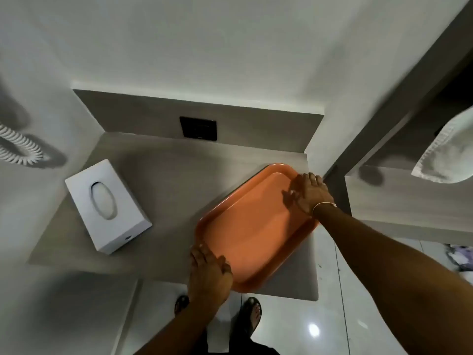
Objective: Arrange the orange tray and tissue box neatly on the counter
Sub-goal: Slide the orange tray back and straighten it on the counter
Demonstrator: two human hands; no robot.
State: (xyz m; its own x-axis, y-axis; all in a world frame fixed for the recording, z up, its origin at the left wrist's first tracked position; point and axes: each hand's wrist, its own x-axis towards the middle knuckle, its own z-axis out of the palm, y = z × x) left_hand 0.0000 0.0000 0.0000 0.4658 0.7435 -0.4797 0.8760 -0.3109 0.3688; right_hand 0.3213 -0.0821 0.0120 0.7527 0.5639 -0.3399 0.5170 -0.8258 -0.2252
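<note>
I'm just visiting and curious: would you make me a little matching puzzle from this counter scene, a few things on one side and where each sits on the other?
Things:
1. orange tray
2. tissue box
3. black wall plate
4. white towel

Places:
A. left part of the counter
B. hanging at far right
C. under both hands, lying askew
D. on the backsplash

Pairs: 1-C, 2-A, 3-D, 4-B

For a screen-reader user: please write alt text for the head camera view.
Two bare hands, left hand and right hand, grip opposite ends of an empty orange tray lying askew on a grey counter. A white tissue box sits apart to its left.
</note>
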